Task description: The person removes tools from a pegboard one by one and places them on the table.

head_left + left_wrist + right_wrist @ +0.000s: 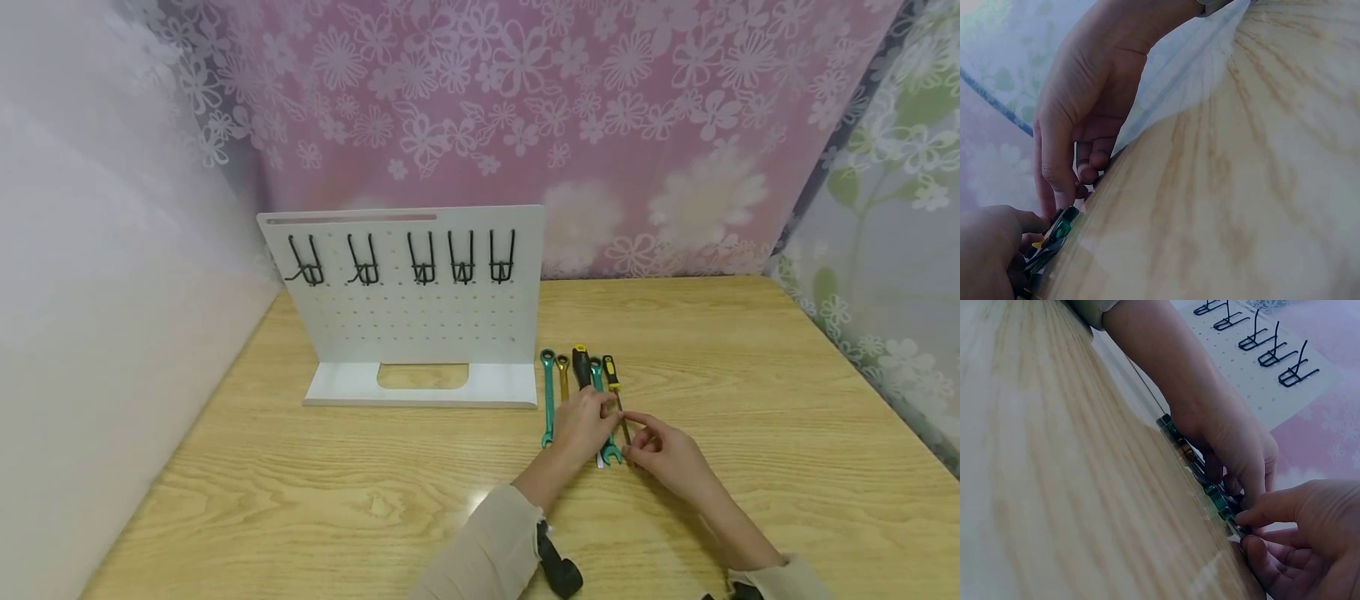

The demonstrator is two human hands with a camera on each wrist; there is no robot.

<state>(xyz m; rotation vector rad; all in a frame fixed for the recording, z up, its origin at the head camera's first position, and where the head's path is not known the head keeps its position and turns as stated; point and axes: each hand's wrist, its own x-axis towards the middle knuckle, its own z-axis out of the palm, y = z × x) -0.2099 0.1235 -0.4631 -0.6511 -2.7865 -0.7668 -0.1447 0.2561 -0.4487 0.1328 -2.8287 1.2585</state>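
Note:
A row of tools lies on the table, right of the pegboard. From the left come a green ratchet wrench (548, 392), a gold wrench (563, 375), a thick black-and-yellow screwdriver (581, 365), a second green wrench (611, 454) and a slim black-and-yellow screwdriver (610, 372). My left hand (581, 425) reaches across the row, its bent fingertips at the slim screwdriver's shaft. Lower on that shaft, my right hand (671, 458) pinches with thumb and index finger. Both hands nearly meet. In the right wrist view, the left hand (1229, 437) covers parts of several tools.
A white pegboard (427, 333) stands upright on its base at the back left, with several black wire hooks (423, 262) along its upper part. A floral curtain (465, 100) hangs behind the wooden table (300, 492). A dark strap (558, 571) hangs at the left sleeve.

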